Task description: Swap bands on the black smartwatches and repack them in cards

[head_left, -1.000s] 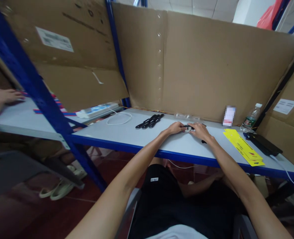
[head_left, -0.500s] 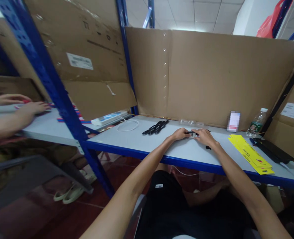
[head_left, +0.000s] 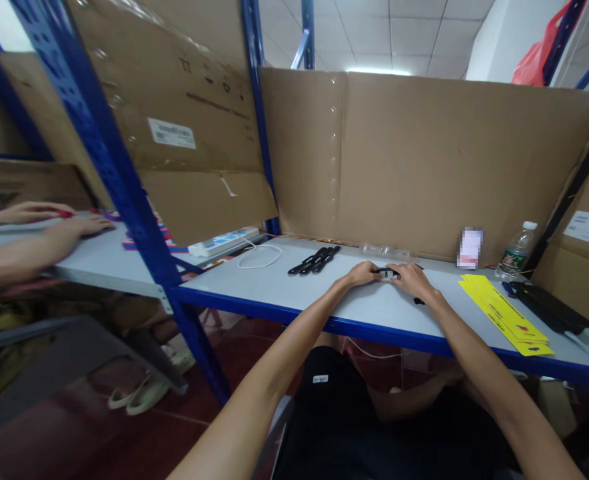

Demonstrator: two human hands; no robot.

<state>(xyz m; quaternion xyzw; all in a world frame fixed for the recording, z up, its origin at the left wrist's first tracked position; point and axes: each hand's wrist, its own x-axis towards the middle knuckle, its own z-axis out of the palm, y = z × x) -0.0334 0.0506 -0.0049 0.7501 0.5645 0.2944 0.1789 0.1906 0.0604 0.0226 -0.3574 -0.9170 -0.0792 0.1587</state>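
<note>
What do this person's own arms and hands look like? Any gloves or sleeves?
No gloves: the left hand and right hand are bare. No sleeve, watch, bracelet or cable shows on the left arm or right arm. Any rings would be too small to make out. Over the lap is a black garment with a small white label.

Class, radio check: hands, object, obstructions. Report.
Left hand and right hand: both gripping small black-and-white item. Three black handles lie left of hands. Nothing visibly blocking hands.
</note>
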